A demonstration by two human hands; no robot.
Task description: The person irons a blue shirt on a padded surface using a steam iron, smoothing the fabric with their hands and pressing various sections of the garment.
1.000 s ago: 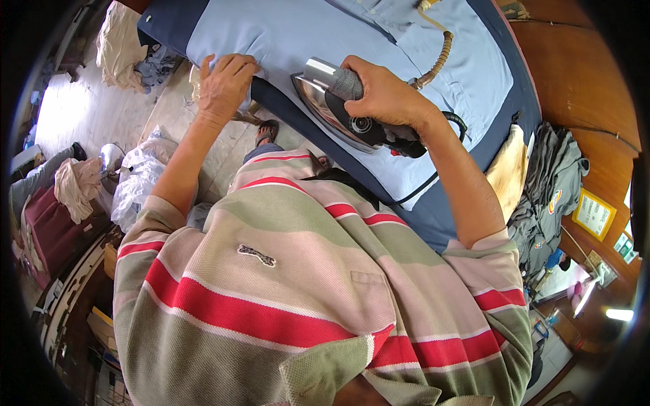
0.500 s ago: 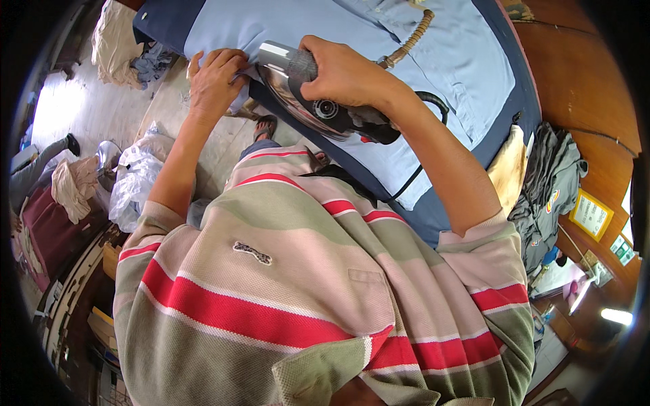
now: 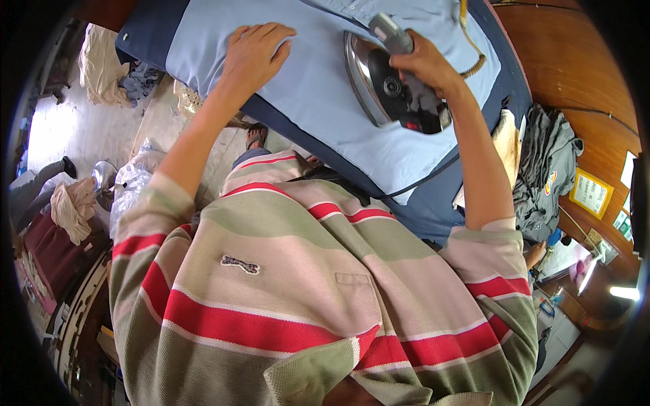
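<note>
A light blue garment [image 3: 308, 101] lies spread over a table covered in dark blue cloth [image 3: 288, 127]. My left hand [image 3: 256, 55] rests on the garment with its fingers stretched out, holding nothing. To its right, my right hand [image 3: 430, 64] is wrapped round the grey handle of a clothes iron [image 3: 379, 84]. The iron's dark body and shiny metal rim sit on or just over the garment; I cannot tell whether the soleplate touches it. A wrapped tan hose [image 3: 474, 66] and a black cable [image 3: 426, 179] run close to the iron.
Dark grey garments [image 3: 545, 169] hang at the right by a wooden wall [image 3: 572, 61]. Beige cloth [image 3: 101, 64] hangs at the far left. Clear plastic bags [image 3: 132, 183] lie on the floor at the left, and a person's leg [image 3: 44, 179] shows beyond them.
The iron has moved right with my right hand, from the table's near edge onto the garment. My left hand has let go of the garment's edge, shifted right and flattened out.
</note>
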